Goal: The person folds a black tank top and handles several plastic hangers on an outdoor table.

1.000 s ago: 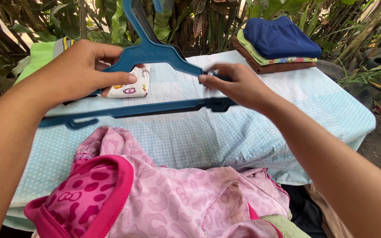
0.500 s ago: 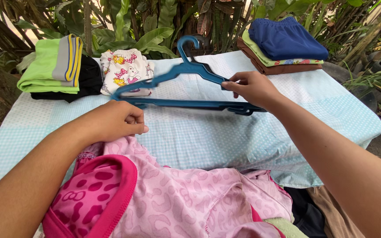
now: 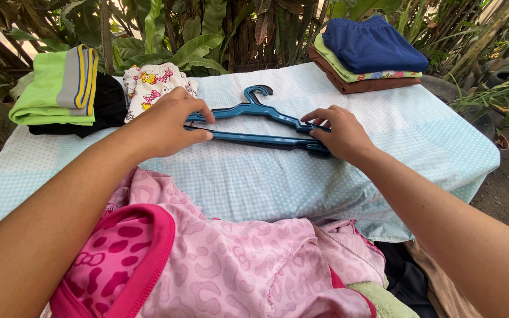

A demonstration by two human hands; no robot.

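Two hands rest on a blue plastic hanger [image 3: 254, 121] that lies flat on the table [image 3: 384, 147], which is covered in a pale blue dotted cloth, with its hook pointing away from the person. The left hand [image 3: 169, 123] covers the hanger's left end, fingers curled together over the shoulder with the thumb along the lower bar. The right hand [image 3: 340, 134] presses on the right end — fingers close together, fingertips on the upper arm (whether the thumb hooks under the bar cannot be seen).

Just in front of the person lies a heap of pink patterned garments [image 3: 225, 265]. At the far left sit a folded green and grey piece [image 3: 54, 88] over something black, and a white printed bundle [image 3: 148, 82]; at the far right, a folded stack topped in dark blue [image 3: 369, 50].

Setting the hanger down well seems to call for even pressure at both ends, so it lies square — well apart from the folded stacks.
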